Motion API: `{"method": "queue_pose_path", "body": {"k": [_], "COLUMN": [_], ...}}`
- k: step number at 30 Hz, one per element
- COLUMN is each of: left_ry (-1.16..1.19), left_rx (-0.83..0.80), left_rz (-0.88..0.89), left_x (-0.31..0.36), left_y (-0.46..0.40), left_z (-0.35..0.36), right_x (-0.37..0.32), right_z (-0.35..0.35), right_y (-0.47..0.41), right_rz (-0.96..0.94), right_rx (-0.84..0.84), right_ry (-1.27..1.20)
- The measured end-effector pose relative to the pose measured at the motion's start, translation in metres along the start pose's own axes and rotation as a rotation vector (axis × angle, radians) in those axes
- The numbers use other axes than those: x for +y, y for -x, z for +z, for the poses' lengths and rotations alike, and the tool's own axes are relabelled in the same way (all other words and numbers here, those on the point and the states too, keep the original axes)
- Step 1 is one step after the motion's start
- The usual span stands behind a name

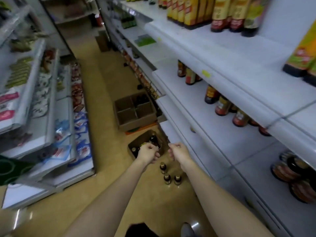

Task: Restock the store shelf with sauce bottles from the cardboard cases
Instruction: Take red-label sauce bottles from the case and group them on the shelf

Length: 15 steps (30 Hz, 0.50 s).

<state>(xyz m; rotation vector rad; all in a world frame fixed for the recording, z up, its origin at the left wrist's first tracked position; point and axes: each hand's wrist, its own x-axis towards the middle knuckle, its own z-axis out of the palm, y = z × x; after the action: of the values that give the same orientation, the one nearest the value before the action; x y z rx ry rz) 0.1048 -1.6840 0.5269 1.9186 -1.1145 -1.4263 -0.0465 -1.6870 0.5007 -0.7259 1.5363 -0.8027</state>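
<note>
- The nearer cardboard case (136, 147) sits open on the tan floor (95, 106), hard against the foot of the white store shelf (213, 103); dark sauce bottles (153, 140) with gold caps stand inside it.
- The left hand (148, 153) hangs over that case with its fingers curled loosely; blur hides whether it pinches a bottle top, so I cannot tell.
- The right hand (178, 151) is just beside the case, on the shelf side, fingers curled downward; nothing shows in its grasp, though I cannot tell for sure.
- Three loose bottles (168, 175) stand upright on the floor, just nearer the viewer than the case, below the two wrists.
- A second case (135, 111), with dividers and mostly bare cells, lies farther up the aisle beyond the first one.
- Above the case, the shelf's middle tier holds a row of red-labelled bottles (222, 105); higher tiers carry taller yellow-labelled ones (191, 12).
</note>
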Motion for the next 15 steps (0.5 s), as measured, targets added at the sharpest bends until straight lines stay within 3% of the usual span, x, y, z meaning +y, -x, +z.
{"method": "queue_pose_path", "body": {"k": [8,15], "left_ry": [0.125,0.164], "left_rx": [0.135,0.057], "left_rz": [-0.111,-0.181], "left_x": [-0.014,-0.015], "left_y": [-0.084,-0.168], "left_z": [-0.112,-0.238], "right_x": [-0.039,-0.083], "right_z": [0.120,0.252], "right_y": [-0.070,-0.131], "right_rz": [0.144,0.208], "right_rx": [-0.176,-0.146], "right_ry": [0.008,-0.017]}}
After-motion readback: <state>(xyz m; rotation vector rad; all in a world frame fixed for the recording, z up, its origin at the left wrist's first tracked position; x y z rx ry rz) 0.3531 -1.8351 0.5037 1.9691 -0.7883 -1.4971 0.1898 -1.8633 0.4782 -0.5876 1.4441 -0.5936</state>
